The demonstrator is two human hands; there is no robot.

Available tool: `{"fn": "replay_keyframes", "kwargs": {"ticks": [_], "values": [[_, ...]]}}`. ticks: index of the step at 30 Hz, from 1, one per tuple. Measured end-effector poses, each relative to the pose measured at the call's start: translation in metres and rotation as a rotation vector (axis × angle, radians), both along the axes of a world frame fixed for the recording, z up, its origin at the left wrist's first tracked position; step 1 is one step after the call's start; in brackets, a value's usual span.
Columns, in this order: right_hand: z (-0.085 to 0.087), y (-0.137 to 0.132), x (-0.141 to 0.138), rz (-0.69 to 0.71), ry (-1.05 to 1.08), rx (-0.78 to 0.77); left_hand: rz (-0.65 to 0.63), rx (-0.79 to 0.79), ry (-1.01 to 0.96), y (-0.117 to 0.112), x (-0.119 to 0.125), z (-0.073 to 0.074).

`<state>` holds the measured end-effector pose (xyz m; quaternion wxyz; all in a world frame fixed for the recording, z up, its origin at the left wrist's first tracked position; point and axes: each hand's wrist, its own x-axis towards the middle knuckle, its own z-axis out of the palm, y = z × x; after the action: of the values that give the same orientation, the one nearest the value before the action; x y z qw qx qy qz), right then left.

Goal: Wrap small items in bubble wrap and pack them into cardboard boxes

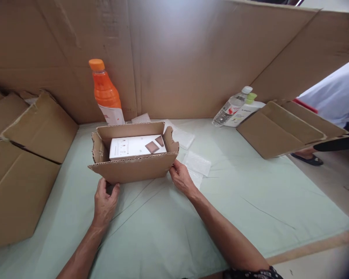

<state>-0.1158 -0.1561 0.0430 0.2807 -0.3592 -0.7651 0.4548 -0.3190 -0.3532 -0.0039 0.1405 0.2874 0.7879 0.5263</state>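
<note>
Hands: left hand has thumb and fingers parted, its fingers at the lower left corner of the cardboard box; right hand bends its fingers at the lower right corner. How firmly either grips, I cannot tell.
Box: between both hands, over the green cloth, top open.
Inside: white carton.
Beside: bubble wrap, just right.
Behind: orange bottle, near the cardboard wall.
Farther right: clear bottle leaning beside a white bottle.
</note>
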Motion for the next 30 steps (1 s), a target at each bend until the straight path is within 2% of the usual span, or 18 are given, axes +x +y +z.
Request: {"fn": "replay_keyframes", "kwargs": {"ticks": [6, 9, 11, 14, 17, 19, 22, 24, 26, 28, 30], "values": [[-0.006, 0.019, -0.003, 0.095, 0.087, -0.071, -0.013, -0.065, 0.017, 0.015, -0.007, 0.013], [-0.01, 0.031, 0.0, 0.143, 0.11, -0.115, 0.013, -0.061, 0.058, 0.03, -0.01, 0.011], [-0.011, 0.042, 0.006, 0.153, 0.089, -0.066, 0.025, -0.049, 0.056, 0.038, -0.01, 0.006], [-0.009, 0.068, 0.018, 0.041, -0.02, 0.188, 0.031, -0.044, 0.044, 0.042, -0.01, -0.001], [-0.009, 0.105, 0.024, -0.106, -0.246, 0.44, 0.028, -0.036, 0.049, 0.04, -0.012, -0.007], [-0.01, 0.131, 0.023, -0.171, -0.358, 0.456, 0.035, -0.03, 0.061, 0.038, -0.014, -0.01], [-0.007, 0.16, 0.022, -0.286, -0.343, 0.397, 0.041, -0.018, 0.061, 0.038, -0.014, -0.011], [0.003, 0.167, 0.03, -0.392, -0.258, 0.397, 0.037, -0.016, 0.068, 0.038, -0.013, -0.01], [0.022, 0.162, 0.046, -0.515, -0.162, 0.418, 0.036, -0.019, 0.087, 0.038, -0.012, -0.011], [0.046, 0.146, 0.068, -0.618, -0.005, 0.435, 0.036, 0.0, 0.085, 0.039, -0.013, -0.012], [0.07, 0.123, 0.093, -0.645, 0.221, 0.412, 0.056, 0.064, 0.066, 0.041, -0.013, -0.012]]}}
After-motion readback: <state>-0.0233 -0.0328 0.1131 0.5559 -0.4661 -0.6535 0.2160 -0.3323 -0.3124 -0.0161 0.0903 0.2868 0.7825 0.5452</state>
